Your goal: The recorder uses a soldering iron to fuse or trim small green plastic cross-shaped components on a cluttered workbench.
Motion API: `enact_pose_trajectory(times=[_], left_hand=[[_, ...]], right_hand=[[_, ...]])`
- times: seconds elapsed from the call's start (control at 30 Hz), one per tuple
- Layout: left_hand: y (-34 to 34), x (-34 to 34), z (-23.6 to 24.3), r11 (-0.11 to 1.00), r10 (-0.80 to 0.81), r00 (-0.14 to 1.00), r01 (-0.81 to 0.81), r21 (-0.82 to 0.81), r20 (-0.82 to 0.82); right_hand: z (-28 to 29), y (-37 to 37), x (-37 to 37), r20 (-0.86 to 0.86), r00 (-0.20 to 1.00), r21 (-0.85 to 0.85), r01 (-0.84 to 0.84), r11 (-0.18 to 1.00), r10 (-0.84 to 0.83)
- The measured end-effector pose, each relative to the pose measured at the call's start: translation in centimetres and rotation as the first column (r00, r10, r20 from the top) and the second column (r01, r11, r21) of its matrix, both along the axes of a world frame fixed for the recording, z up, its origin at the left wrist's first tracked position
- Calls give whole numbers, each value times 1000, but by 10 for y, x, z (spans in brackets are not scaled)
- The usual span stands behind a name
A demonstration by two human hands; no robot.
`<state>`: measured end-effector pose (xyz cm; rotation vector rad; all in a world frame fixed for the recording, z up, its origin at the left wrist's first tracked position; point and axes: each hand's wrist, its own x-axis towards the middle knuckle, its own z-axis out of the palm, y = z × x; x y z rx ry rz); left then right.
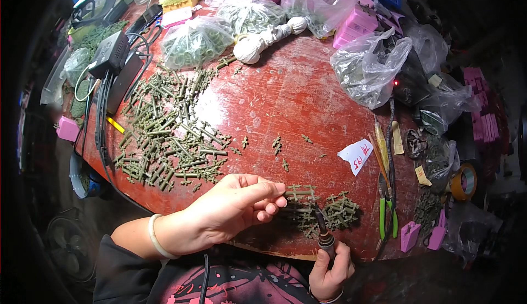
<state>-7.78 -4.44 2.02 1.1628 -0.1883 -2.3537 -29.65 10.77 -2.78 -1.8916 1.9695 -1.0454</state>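
Note:
My left hand (233, 210), with a pale bangle at the wrist, reaches in from the lower left. Its thumb and forefinger pinch one end of a small dark green branched stick (301, 192). In my right hand (331, 274) is a soldering iron (325, 239), its dark tip pointing up at the stick's far end; whether they touch I cannot tell. Under and beside the tip lies a heap of similar branched green pieces (343, 210) near the table's front edge. A larger pile of loose green sticks (164, 144) spreads over the left of the table.
The red table (291, 90) is worn. Clear plastic bags of green pieces (197, 43) and a knotted white cloth bundle (266, 40) line its back. On the left sits a black power box (110, 54) with cables. Green-handled pliers (382, 216) and a paper tag (355, 155) lie right.

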Motion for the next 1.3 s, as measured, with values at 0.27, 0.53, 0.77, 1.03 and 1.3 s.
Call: enact_pose_trajectory(times=[0.27, 0.53, 0.77, 1.03, 1.3], left_hand=[[1, 0, 0, 1000, -7, 1000, 8, -16, 6], [2, 1, -2, 1000, 14, 1000, -14, -4, 0], [2, -1, -1, 1000, 15, 1000, -15, 3, 9], [2, -1, -2, 1000, 22, 1000, -22, -2, 9], [5, -3, 0, 998, -1, 999, 4, -57, 46]], right_hand=[[3, -1, 0, 0, 1000, 26, -19, 1000, 19], [9, -5, 5, -12, 1000, 45, -25, 999, 26], [0, 0, 1, -7, 1000, 21, -14, 1000, 14], [11, -8, 7, -19, 1000, 19, -23, 1000, 23], [-2, 4, 3, -16, 998, 1, 66, 998, -66]])
